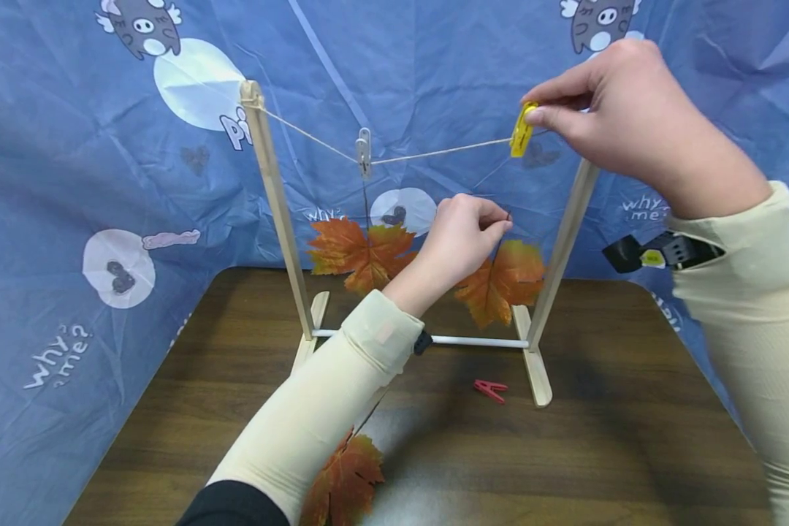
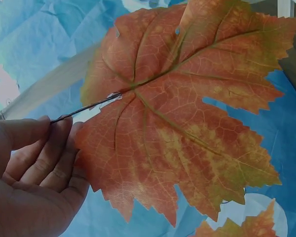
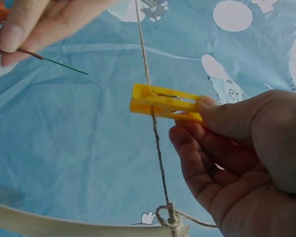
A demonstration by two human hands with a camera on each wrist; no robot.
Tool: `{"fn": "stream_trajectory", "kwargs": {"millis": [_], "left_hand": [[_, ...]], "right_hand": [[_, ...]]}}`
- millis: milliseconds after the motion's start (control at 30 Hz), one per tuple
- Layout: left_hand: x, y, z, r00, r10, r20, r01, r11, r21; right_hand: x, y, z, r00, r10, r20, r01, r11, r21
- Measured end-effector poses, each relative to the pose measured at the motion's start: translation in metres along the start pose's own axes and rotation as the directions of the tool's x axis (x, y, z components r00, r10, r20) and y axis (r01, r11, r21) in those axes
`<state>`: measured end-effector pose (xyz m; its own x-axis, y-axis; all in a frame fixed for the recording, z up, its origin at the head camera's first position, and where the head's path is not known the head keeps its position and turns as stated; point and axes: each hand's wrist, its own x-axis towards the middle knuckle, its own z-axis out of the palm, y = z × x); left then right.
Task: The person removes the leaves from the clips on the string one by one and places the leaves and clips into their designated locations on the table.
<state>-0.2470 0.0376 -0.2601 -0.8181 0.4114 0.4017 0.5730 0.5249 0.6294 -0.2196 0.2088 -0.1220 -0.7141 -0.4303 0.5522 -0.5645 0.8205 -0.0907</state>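
Note:
Between thumb and fingers, my right hand (image 1: 621, 109) pinches a yellow clothespin (image 3: 165, 102) whose jaws sit across the twine (image 3: 143, 44) near the right post. Lower and to the left, my left hand (image 1: 463, 237) holds an orange-green maple leaf (image 2: 187, 94) by its thin stem (image 2: 86, 107). The stem's green tip points toward the twine, apart from it, in the right wrist view. Left along the twine, a white clothespin (image 1: 364, 152) holds a second maple leaf (image 1: 361, 252) hanging by its stem.
The wooden frame (image 1: 279, 212) stands on a brown table (image 1: 598, 453) with a white bar (image 1: 480, 341) low between its posts. A red clothespin (image 1: 491, 390) lies in front. Another maple leaf (image 1: 348, 478) lies partly under my left forearm. A blue printed cloth (image 1: 138, 351) hangs behind.

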Motion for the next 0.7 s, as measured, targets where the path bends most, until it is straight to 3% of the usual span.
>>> {"fn": "stream_trajectory", "kwargs": {"millis": [233,400,700], "left_hand": [[-0.014,-0.002,0.006,0.998,0.057,-0.016,-0.056,0.998,0.031],[-0.024,-0.005,0.010,1.000,0.021,0.024,-0.020,0.998,-0.055],[-0.046,-0.014,0.007,0.998,0.002,0.070,0.002,0.998,-0.065]], "right_hand": [[-0.001,-0.001,-0.001,0.997,0.072,-0.024,-0.072,0.997,0.011],[-0.002,0.000,-0.003,0.993,0.115,-0.019,-0.115,0.993,0.035],[-0.003,0.004,-0.007,0.990,0.137,-0.035,-0.133,0.988,0.082]]}}
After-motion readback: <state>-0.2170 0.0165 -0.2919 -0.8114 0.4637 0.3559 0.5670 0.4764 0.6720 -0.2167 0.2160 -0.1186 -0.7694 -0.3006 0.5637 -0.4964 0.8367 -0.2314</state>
